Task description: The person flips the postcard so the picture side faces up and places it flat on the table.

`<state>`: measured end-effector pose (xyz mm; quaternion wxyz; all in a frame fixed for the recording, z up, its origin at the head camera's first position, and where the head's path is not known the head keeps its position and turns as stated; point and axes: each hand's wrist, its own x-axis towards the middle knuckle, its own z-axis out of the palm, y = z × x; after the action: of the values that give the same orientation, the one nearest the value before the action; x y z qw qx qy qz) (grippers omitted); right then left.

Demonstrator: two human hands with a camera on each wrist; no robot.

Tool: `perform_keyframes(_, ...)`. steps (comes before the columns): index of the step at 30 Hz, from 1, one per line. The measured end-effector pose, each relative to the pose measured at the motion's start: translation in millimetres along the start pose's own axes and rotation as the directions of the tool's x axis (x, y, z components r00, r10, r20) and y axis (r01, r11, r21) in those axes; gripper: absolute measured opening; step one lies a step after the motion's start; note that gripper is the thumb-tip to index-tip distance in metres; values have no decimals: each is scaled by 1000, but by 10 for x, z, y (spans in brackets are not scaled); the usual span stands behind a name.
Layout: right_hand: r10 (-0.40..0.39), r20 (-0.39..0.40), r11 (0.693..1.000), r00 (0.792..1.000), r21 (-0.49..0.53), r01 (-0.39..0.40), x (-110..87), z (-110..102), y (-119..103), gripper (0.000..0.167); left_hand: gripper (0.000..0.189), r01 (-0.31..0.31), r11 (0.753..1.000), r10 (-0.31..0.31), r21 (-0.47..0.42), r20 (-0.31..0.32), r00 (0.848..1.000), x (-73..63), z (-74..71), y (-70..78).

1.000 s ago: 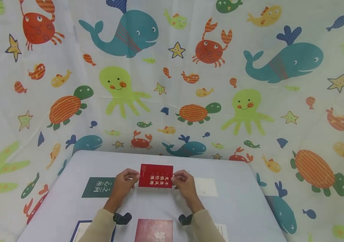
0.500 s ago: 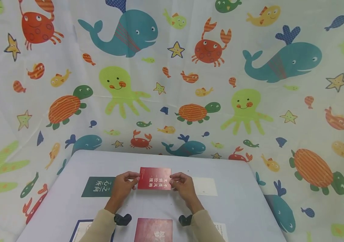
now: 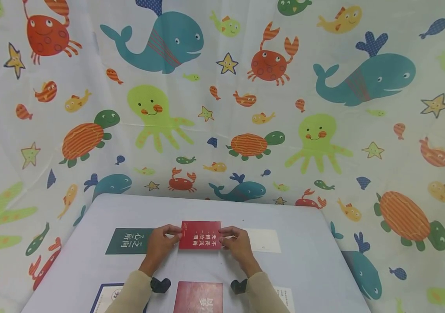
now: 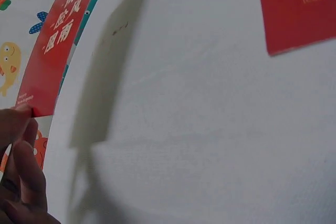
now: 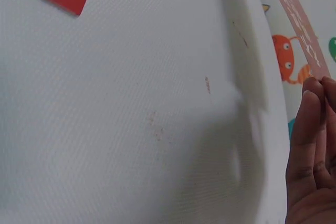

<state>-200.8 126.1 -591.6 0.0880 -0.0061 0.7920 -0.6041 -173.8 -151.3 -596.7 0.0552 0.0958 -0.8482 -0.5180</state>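
Observation:
A red card point(image 3: 200, 235) with white Chinese characters is held by its two short edges between both hands. My left hand point(image 3: 161, 245) pinches its left edge with thumb and fingers, and my right hand point(image 3: 239, 245) pinches the right one. In the left wrist view the card point(image 4: 58, 40) is raised over the table, and a long shadow falls on the white surface. Seen from the right wrist, the card point(image 5: 299, 24) appears almost edge-on beyond the fingertips point(image 5: 312, 90).
A dark green card point(image 3: 126, 241) lies left, partly behind the left hand. A cream card point(image 3: 265, 241) lies right. Nearer are a second red card point(image 3: 199, 300), a blue-bordered card point(image 3: 106, 298) and a white printed card point(image 3: 286, 298). A sea-animal curtain point(image 3: 214, 69) hangs behind the white table point(image 3: 316, 261).
Both hands have brought the red card lower in the head view, a little toward the person. Its glare has faded since half a second ago. The other cards have stayed put.

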Motion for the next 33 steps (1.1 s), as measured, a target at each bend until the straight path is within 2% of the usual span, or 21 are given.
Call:
perform_keyframes(9, -11, -35, 992, 999, -129, 6, 49, 54, 26, 21, 15, -34, 992, 35, 120, -7, 999, 54, 58, -45)
perform_keyframes(15, -64, -75, 964, 995, -264, 42, 89, 116, 86, 24, 17, -40, 981, 46, 191, -26, 999, 55, 102, -36)
perform_keyframes(18, -93, -88, 947, 992, -317, 61, 89, 146, 104, 25, 18, -35, 978, 43, 204, -34, 998, 36, 125, -36)
perform_keyframes(23, -119, -103, 926, 988, -371, 73, 74, 187, 103, 26, 16, -61, 969, 73, 239, -45, 996, 21, 172, -59)
perform_keyframes(27, -121, -114, 906, 986, -418, 63, 65, 212, 96, 29, 16, -73, 960, 92, 271, -56, 994, 11, 203, -62)
perform_keyframes(33, -110, -117, 889, 987, -456, 45, 60, 242, 76, 33, 16, -69, 961, 89, 269, -62, 994, 2, 232, -68)
